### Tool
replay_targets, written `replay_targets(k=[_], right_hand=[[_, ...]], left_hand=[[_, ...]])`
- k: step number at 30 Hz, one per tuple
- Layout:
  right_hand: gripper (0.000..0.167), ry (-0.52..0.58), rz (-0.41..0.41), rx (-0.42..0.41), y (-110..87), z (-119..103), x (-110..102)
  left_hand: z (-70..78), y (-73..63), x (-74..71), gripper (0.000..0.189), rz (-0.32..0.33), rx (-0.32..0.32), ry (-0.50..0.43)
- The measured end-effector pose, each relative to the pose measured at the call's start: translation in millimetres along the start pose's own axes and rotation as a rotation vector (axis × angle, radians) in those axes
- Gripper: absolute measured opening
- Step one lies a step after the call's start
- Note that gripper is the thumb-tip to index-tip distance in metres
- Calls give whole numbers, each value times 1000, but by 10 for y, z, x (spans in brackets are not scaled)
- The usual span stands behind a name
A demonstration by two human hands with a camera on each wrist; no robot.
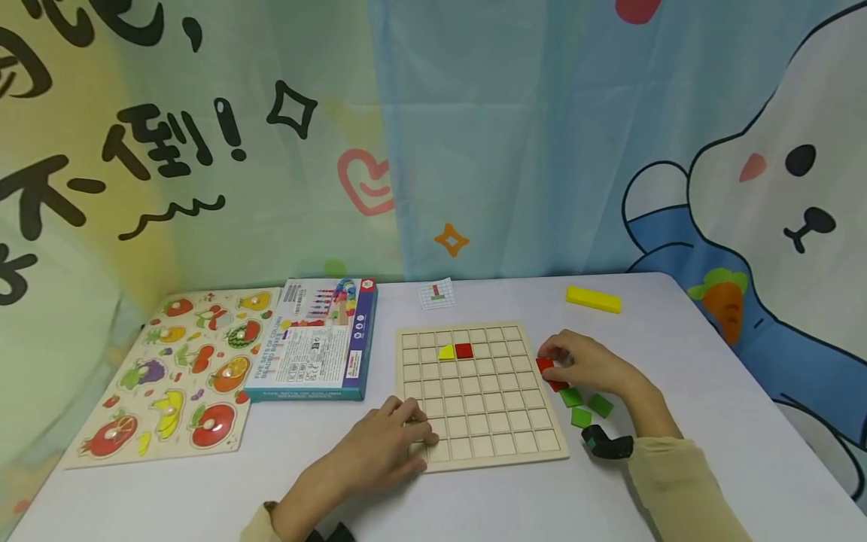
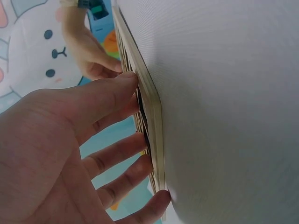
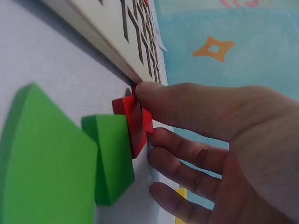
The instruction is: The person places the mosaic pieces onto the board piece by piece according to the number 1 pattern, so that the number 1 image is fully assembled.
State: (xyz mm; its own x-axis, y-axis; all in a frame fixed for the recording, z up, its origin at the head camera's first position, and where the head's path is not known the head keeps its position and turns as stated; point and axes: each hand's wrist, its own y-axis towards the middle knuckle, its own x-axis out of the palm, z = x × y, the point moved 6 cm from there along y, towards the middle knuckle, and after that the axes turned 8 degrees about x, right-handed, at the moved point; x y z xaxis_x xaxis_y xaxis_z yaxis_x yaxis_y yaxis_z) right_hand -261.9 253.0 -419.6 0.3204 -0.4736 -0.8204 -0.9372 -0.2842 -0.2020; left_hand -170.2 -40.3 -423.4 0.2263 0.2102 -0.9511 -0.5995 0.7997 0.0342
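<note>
A square wooden grid board (image 1: pixel 488 406) lies on the table, with a yellow tile (image 1: pixel 446 352) and a red tile (image 1: pixel 463 351) side by side in its upper cells. At the board's lower left corner rests my left hand (image 1: pixel 382 440), its thumb and fingertips spread along the edge and the fingers fairly straight. Beside the right edge, my right hand (image 1: pixel 596 365) pinches a red tile (image 3: pixel 147 120) between thumb and fingers. Another red tile (image 3: pixel 133 122) is right next to it. Several green tiles (image 1: pixel 581 418) lie close below that hand.
To the left are a fruit puzzle board (image 1: pixel 226 406) and a boxed game (image 1: pixel 305 361) overlapping it. Behind the grid board lies a small pattern card (image 1: pixel 436 293); a yellow bar (image 1: pixel 593 299) lies at the back right. A printed curtain (image 1: pixel 488 150) hangs behind the table.
</note>
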Motion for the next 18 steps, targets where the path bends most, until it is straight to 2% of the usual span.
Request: replay_targets(k=[4, 9, 18], right_hand=[[25, -5, -1, -16, -20, -42, 12], [24, -27, 14, 1, -22, -62, 17], [23, -104, 49, 34, 3, -47, 44]], left_hand=[[2, 0, -6, 24, 7, -2, -4], [-13, 9, -32, 20, 35, 13, 3], [-68, -8, -56, 35, 66, -33, -7]])
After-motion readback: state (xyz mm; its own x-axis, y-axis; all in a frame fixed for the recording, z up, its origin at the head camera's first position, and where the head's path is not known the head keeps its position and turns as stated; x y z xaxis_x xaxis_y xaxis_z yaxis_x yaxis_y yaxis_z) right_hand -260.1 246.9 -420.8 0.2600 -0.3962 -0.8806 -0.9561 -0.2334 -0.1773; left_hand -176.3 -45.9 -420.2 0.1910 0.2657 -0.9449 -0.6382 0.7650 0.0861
